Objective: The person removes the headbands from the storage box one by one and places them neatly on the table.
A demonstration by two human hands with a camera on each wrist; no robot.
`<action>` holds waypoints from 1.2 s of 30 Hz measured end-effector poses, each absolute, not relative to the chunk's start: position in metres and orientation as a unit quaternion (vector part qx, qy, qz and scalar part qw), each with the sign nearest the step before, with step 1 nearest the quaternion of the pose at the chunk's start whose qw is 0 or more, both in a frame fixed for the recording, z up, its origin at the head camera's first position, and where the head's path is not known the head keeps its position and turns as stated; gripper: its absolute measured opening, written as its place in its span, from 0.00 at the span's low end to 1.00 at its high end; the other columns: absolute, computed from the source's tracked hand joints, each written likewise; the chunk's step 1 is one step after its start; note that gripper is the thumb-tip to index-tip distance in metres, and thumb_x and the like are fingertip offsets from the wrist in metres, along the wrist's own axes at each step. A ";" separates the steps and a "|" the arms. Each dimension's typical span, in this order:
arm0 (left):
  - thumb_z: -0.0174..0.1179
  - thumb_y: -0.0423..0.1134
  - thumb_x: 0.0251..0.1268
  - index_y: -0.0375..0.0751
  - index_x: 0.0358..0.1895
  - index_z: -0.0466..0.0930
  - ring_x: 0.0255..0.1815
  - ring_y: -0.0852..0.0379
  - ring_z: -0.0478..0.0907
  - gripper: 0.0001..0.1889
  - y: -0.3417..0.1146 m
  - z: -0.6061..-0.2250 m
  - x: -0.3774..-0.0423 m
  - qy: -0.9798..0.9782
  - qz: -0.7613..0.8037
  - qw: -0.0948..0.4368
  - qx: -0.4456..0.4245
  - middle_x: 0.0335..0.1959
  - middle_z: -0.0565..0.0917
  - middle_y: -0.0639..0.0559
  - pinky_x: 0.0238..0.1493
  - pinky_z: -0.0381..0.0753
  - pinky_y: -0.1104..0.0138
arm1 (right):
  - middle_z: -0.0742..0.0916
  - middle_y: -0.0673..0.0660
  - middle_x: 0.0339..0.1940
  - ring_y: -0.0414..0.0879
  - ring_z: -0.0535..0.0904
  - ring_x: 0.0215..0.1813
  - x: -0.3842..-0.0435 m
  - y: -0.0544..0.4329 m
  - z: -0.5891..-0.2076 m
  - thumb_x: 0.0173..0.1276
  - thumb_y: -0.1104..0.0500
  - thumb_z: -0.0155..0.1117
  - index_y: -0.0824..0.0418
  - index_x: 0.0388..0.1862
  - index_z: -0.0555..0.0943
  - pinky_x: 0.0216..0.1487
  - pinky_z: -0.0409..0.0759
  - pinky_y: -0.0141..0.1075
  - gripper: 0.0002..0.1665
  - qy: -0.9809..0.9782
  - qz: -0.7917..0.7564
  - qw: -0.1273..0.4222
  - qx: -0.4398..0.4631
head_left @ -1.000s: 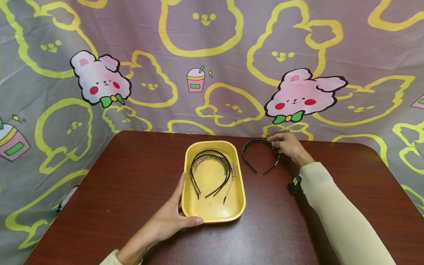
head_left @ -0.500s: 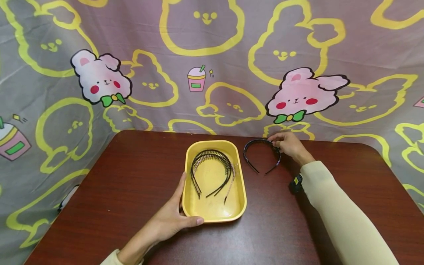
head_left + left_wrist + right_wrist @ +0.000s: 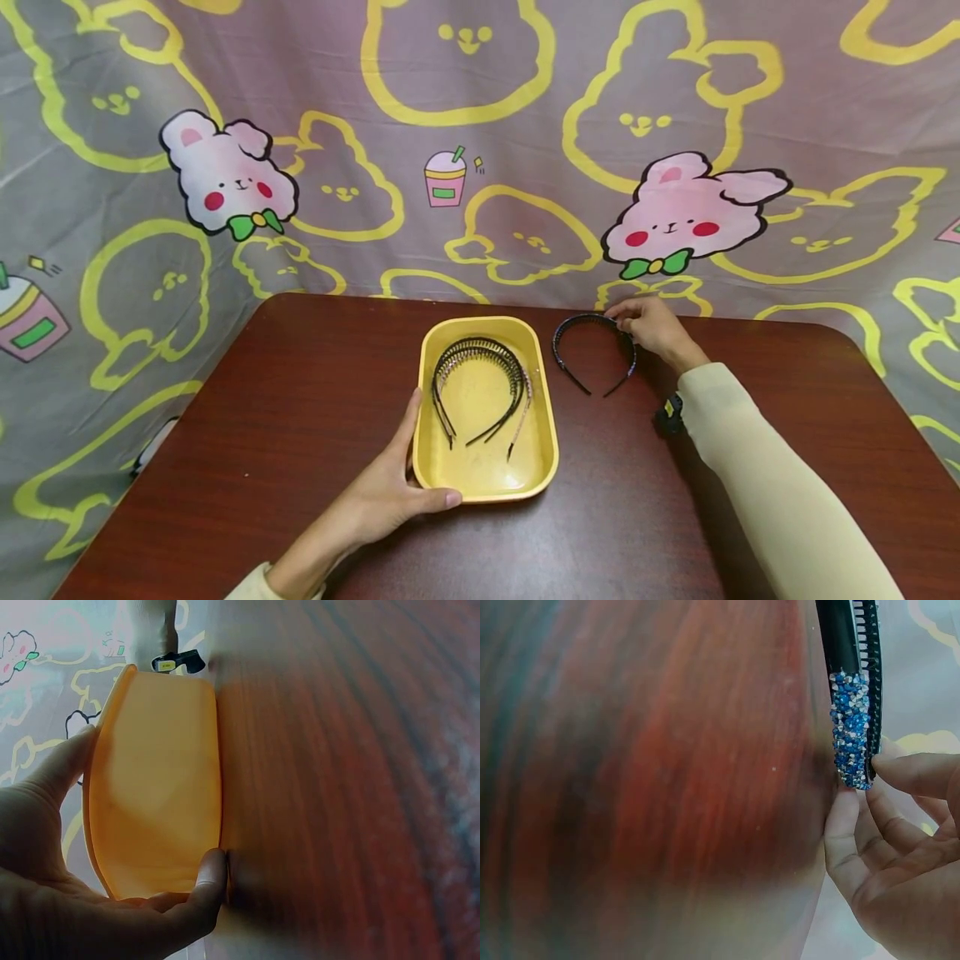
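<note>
A pale left sleeve (image 3: 258,585) shows at the near edge, and the right sleeve (image 3: 780,475) stretches in from the near right over the counter (image 3: 300,400), which is dark reddish brown. The left hand (image 3: 378,496) grips the near left corner of the tray (image 3: 491,477), its thumb along the near side and a finger along the left side. The tray is yellow, its long sides running from near to far. Inside it lie headbands (image 3: 516,385), overlapping too closely to count; they are mostly dark and toothed, with a pinkish leg on the right, arches to the far end and tips to the near.

A black device (image 3: 670,413) sits by the right cuff. Farther off, right of the tray and apart from it, the loose headband (image 3: 850,727) is at the far part of the counter, arch far and tips near; whether it touches the surface cannot be told. The right hand (image 3: 654,329) pinches its far right part between thumb and fingers. Blue and silver beads cover part of its black band. Beyond the counter hangs a greyish-pink curtain (image 3: 525,150) with yellow outlines and two pink-cheeked rabbits (image 3: 232,183).
</note>
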State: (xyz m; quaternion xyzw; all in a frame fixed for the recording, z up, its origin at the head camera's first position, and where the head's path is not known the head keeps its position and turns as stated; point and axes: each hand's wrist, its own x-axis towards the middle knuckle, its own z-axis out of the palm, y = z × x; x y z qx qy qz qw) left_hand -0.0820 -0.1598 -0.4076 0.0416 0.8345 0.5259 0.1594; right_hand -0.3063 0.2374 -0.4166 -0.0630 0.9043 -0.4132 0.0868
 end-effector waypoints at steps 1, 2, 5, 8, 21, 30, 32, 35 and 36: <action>0.84 0.47 0.48 0.59 0.86 0.25 0.84 0.39 0.52 0.76 -0.160 -0.408 -0.082 0.833 0.528 0.159 0.042 0.88 0.43 0.44 0.83 0.50 0.42 | 0.84 0.67 0.47 0.49 0.75 0.38 -0.306 0.237 -0.417 0.77 0.72 0.53 0.73 0.58 0.83 0.32 0.76 0.32 0.17 0.905 -0.411 0.086 -0.064; 0.84 0.46 0.48 0.59 0.87 0.26 0.85 0.39 0.52 0.76 -0.159 -0.408 -0.082 0.832 0.530 0.159 0.042 0.88 0.43 0.45 0.83 0.49 0.42 | 0.84 0.67 0.47 0.49 0.75 0.38 -0.306 0.237 -0.417 0.77 0.72 0.53 0.73 0.58 0.84 0.32 0.76 0.32 0.17 0.906 -0.410 0.085 -0.064; 0.84 0.46 0.48 0.59 0.87 0.26 0.85 0.40 0.50 0.76 -0.159 -0.408 -0.083 0.830 0.534 0.159 0.042 0.88 0.42 0.45 0.83 0.48 0.43 | 0.84 0.67 0.47 0.49 0.75 0.38 -0.306 0.237 -0.417 0.77 0.72 0.53 0.72 0.58 0.84 0.32 0.76 0.32 0.17 0.908 -0.405 0.082 -0.064; 0.84 0.45 0.48 0.59 0.87 0.26 0.85 0.40 0.51 0.76 -0.159 -0.408 -0.083 0.829 0.535 0.158 0.042 0.88 0.43 0.46 0.83 0.48 0.43 | 0.84 0.67 0.47 0.48 0.75 0.37 -0.307 0.236 -0.418 0.76 0.73 0.54 0.72 0.58 0.85 0.32 0.76 0.31 0.17 0.909 -0.405 0.079 -0.061; 0.84 0.47 0.48 0.61 0.86 0.26 0.84 0.39 0.52 0.76 -0.160 -0.408 -0.082 0.835 0.525 0.158 0.035 0.88 0.45 0.44 0.83 0.49 0.41 | 0.84 0.64 0.42 0.45 0.73 0.31 -0.309 0.236 -0.421 0.76 0.73 0.54 0.73 0.56 0.84 0.29 0.75 0.31 0.16 0.907 -0.409 0.076 -0.060; 0.84 0.46 0.48 0.61 0.86 0.26 0.85 0.40 0.52 0.76 -0.159 -0.408 -0.083 0.830 0.533 0.159 0.041 0.88 0.43 0.45 0.83 0.50 0.43 | 0.86 0.66 0.43 0.46 0.74 0.33 -0.305 0.237 -0.419 0.78 0.70 0.55 0.72 0.56 0.85 0.32 0.76 0.31 0.15 0.914 -0.394 0.070 -0.065; 0.84 0.45 0.48 0.60 0.86 0.25 0.84 0.42 0.53 0.76 -0.159 -0.409 -0.083 0.823 0.543 0.161 0.044 0.88 0.42 0.45 0.82 0.53 0.46 | 0.86 0.67 0.45 0.47 0.75 0.34 -0.304 0.239 -0.419 0.79 0.69 0.55 0.72 0.57 0.84 0.33 0.77 0.32 0.15 0.916 -0.390 0.068 -0.068; 0.84 0.44 0.49 0.59 0.86 0.25 0.83 0.43 0.54 0.76 -0.159 -0.409 -0.083 0.820 0.548 0.160 0.046 0.88 0.42 0.46 0.81 0.55 0.47 | 0.86 0.69 0.49 0.49 0.78 0.38 -0.302 0.241 -0.419 0.80 0.67 0.55 0.72 0.58 0.84 0.37 0.80 0.32 0.16 0.915 -0.391 0.070 -0.071; 0.84 0.44 0.49 0.59 0.86 0.25 0.83 0.43 0.55 0.76 -0.159 -0.409 -0.083 0.820 0.548 0.161 0.046 0.88 0.42 0.45 0.81 0.55 0.47 | 0.86 0.69 0.51 0.50 0.79 0.41 -0.302 0.242 -0.418 0.80 0.66 0.55 0.71 0.59 0.84 0.38 0.81 0.33 0.17 0.914 -0.392 0.072 -0.070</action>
